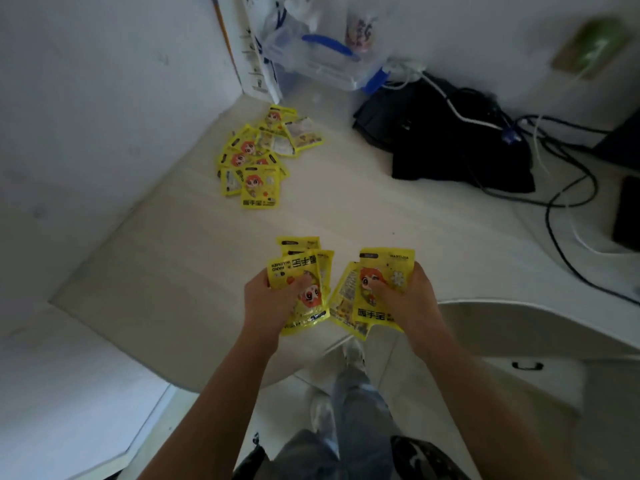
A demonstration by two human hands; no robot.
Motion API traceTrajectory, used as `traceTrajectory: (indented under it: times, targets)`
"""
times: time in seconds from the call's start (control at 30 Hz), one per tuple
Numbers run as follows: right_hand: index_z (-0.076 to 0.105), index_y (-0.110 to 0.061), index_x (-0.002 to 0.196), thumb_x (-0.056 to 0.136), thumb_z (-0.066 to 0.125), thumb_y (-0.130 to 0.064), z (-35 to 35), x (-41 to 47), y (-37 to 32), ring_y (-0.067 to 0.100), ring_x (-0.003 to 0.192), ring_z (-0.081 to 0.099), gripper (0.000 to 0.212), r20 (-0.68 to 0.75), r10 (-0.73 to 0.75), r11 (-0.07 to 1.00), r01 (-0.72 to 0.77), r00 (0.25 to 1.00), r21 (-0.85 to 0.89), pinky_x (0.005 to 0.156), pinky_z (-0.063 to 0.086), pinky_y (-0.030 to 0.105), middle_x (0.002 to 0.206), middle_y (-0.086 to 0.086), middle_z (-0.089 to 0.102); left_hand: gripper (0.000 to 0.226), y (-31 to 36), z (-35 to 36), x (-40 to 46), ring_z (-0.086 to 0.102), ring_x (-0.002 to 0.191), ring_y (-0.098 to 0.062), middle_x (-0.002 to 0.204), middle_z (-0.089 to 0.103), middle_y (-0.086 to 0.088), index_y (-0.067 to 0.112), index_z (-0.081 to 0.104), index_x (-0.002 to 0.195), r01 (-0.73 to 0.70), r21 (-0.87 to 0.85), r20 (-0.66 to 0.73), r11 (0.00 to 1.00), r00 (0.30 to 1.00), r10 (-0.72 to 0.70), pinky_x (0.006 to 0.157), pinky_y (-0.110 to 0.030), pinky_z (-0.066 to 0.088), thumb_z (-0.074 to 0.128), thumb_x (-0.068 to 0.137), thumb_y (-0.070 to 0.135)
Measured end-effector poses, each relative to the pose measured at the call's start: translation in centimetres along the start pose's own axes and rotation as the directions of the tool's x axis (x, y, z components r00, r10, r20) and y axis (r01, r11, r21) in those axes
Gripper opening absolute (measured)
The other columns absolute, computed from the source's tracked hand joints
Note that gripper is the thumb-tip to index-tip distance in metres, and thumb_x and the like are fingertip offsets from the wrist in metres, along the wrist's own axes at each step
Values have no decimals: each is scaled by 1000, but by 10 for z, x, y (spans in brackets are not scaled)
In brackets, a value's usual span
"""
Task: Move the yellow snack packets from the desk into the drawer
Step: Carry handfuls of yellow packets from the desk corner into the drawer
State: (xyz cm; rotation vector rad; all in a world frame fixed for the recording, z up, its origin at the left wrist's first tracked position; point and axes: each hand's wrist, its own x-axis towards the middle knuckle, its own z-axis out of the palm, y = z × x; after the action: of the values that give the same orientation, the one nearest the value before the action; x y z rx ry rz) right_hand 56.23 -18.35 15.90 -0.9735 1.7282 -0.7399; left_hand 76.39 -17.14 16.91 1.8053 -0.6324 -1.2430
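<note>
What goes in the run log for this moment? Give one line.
left hand: grips packets | right hand: grips packets | pile on desk: remains | drawer: shut

White walls [104, 81] met in a corner behind the pale wood-grain tabletop [173, 271]. Its curved front edge overhung a light tiled floor [398, 362]. The light was dim and even.

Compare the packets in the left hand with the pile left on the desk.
The left hand's packets are gripped in a fanned bunch at the desk's near edge; the desk pile lies loose and scattered near the far corner. The held bunch looks smaller than the pile. Both are yellow packets with a red-haired cartoon face.
</note>
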Motion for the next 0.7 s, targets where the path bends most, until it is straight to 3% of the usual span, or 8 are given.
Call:
traceTrajectory:
  times: [0.2, 0.3, 0.7]
  targets:
    - [58, -24, 113, 74, 78, -28, -46, -61, 50, 12, 89, 69, 43, -143, 46, 995, -32, 989, 98, 75, 58, 37, 100, -6, 71, 16, -25, 21, -58, 74, 72, -16, 77, 76, 2, 21, 74, 83, -6, 82, 144, 997, 990, -6, 64, -31, 59, 81, 72, 11]
    - [56, -25, 114, 73, 79, -30, -71, -86, 77, 15, 91, 69, 47, -214, 101, 987, -70, 972, 147, 77, 59, 41, 101, -5, 70, 16, -36, 40, -83, 74, 70, -12, 77, 76, 3, 21, 74, 84, -33, 107, 249, 994, 969, 5, 62, -28, 56, 82, 73, 12]
    - [58, -30, 111, 72, 78, -35, -176, -181, 179, 12, 91, 69, 44, -398, 219, 953, -108, 891, 284, 76, 59, 40, 101, -8, 71, 21, -90, 120, -187, 74, 79, -12, 84, 77, 4, 21, 73, 93, -172, 257, 532, 951, 847, 10, 78, -39, 59, 81, 75, 19]
